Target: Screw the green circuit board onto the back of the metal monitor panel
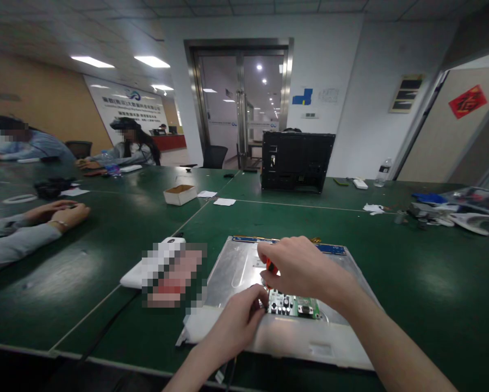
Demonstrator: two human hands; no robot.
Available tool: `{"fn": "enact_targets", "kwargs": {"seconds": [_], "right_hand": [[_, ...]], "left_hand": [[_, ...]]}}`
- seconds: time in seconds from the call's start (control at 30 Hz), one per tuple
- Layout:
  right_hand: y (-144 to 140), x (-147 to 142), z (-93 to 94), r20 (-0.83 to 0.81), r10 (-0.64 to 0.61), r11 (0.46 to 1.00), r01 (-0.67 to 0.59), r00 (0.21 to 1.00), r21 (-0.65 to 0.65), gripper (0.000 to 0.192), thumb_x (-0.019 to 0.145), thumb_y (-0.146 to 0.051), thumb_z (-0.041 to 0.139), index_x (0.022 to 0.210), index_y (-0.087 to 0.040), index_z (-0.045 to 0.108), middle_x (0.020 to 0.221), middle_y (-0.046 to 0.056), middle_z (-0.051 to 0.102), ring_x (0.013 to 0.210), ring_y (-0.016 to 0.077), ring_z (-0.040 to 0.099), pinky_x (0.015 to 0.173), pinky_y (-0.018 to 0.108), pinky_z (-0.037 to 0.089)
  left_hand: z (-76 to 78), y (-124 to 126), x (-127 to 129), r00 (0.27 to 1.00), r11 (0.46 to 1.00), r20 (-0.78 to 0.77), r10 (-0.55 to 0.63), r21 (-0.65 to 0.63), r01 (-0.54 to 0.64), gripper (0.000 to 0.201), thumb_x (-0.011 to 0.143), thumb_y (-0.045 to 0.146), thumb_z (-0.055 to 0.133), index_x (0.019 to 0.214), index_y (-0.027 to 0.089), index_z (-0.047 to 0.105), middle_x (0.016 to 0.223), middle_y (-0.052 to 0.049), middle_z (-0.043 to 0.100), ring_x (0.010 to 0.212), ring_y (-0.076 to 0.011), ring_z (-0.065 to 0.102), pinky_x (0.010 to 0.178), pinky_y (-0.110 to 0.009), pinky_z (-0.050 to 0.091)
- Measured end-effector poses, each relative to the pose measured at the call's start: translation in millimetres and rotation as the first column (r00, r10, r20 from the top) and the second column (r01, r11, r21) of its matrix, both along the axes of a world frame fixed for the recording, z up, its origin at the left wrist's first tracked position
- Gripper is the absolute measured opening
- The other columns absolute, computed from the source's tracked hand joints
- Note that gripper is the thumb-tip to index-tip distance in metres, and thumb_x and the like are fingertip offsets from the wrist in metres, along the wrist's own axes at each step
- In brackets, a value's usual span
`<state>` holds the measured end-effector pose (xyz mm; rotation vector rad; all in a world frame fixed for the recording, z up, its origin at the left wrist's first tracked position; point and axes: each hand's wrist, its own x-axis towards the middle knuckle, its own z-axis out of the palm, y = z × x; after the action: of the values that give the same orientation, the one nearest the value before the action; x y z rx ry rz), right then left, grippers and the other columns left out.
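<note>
A silver metal panel (pixel 236 267) lies flat on the green bench (pixel 411 261), and everything else is placed from it. On the panel's near edge sits a small green circuit board (pixel 295 306). The right hand (pixel 299 269) hovers just above the board, fingers curled tight around an orange-handled screwdriver (pixel 272 267) whose tip points down at the board's left end. The left hand (pixel 240 321) rests at the panel's near-left edge, fingertips pinched narrow against the board's left side. Left of the panel lies a white device (pixel 146 269). Well behind the panel stand a small cardboard box (pixel 180 194) and a black monitor casing (pixel 296 161). Far left, another person's folded hands (pixel 60 212) rest on the bench.
</note>
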<state>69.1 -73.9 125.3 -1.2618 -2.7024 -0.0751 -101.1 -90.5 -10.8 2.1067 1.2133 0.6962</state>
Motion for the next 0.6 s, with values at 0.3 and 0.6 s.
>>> {"fn": "enact_targets", "kwargs": {"seconds": [0.3, 0.6], "right_hand": [[0.4, 3.7, 3.3, 0.004, -0.018, 0.999, 0.018, 1.000, -0.042, 0.031, 0.086, -0.051, 0.053, 0.083, -0.022, 0.064, 0.073, 0.002, 0.069, 0.067, 0.0167, 0.061, 0.050, 0.027, 0.024], [-1.2, 6.8, 4.0, -0.026, 0.092, 0.994, -0.093, 0.995, -0.051, 0.025, 0.081, -0.037, 0.060, 0.100, -0.022, 0.059, 0.084, 0.002, 0.069, 0.070, 0.0160, 0.060, 0.052, 0.026, 0.027]], "left_hand": [[5.7, 4.8, 1.2, 0.998, 1.000, -0.060, -0.016, 0.005, 0.016, 0.018, 0.074, 0.007, 0.046, 0.085, 0.018, 0.055, 0.086, -0.003, 0.064, 0.078, -0.0189, 0.058, 0.068, -0.027, 0.039], [11.5, 8.4, -1.3, 0.994, 0.995, -0.036, -0.103, -0.008, 0.103, 0.019, 0.077, 0.010, 0.045, 0.090, 0.018, 0.056, 0.090, -0.004, 0.066, 0.082, -0.0195, 0.058, 0.072, -0.027, 0.042]]}}
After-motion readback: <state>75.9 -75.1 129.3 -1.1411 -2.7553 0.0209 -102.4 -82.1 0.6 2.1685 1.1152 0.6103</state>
